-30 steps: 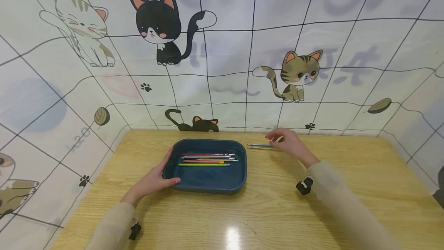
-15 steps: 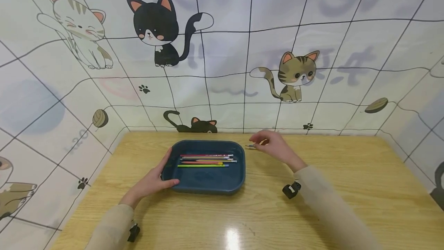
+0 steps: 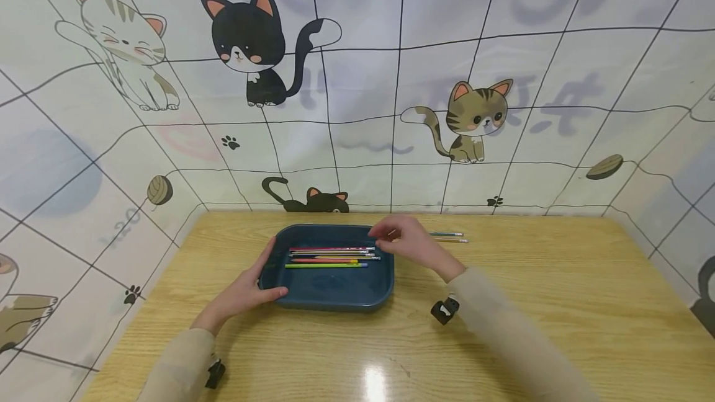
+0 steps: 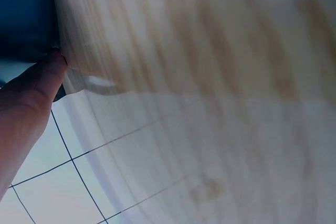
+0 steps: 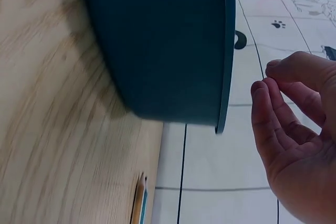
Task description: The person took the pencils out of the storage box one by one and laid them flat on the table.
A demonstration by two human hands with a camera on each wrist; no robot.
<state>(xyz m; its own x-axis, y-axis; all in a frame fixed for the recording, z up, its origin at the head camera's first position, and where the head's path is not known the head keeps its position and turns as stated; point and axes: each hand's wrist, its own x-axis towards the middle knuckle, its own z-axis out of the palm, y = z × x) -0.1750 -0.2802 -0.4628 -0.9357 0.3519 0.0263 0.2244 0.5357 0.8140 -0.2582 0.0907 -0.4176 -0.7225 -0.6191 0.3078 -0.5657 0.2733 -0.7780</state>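
Observation:
My left hand (image 3: 246, 291) holds the left side of a deep dark blue tray (image 3: 329, 285), thumb over the rim and fingers along the outer wall. Several pencils (image 3: 326, 265) lie side by side in it, among them red, yellow, orange and green ones. Over the tray's right rim hovers my right hand (image 3: 410, 242). In the right wrist view, that hand (image 5: 296, 129) has loosely bent fingers, thumb near the fingertips, and nothing visible between them. To its right, two loose pencils (image 3: 449, 237) lie on the table, partly hidden by the hand; their points (image 5: 142, 182) show in the right wrist view.
The wooden table (image 3: 530, 303) extends widely around the tray. A white wall covering (image 3: 368, 92) with cat drawings and black lines rises behind the table and along both sides. Small black cameras (image 3: 445, 310) are worn at the wrists.
My right hand has moved left, from above the loose pencils to the tray's right rim. Both loose pencils remain on the table. My left hand keeps its hold on the tray.

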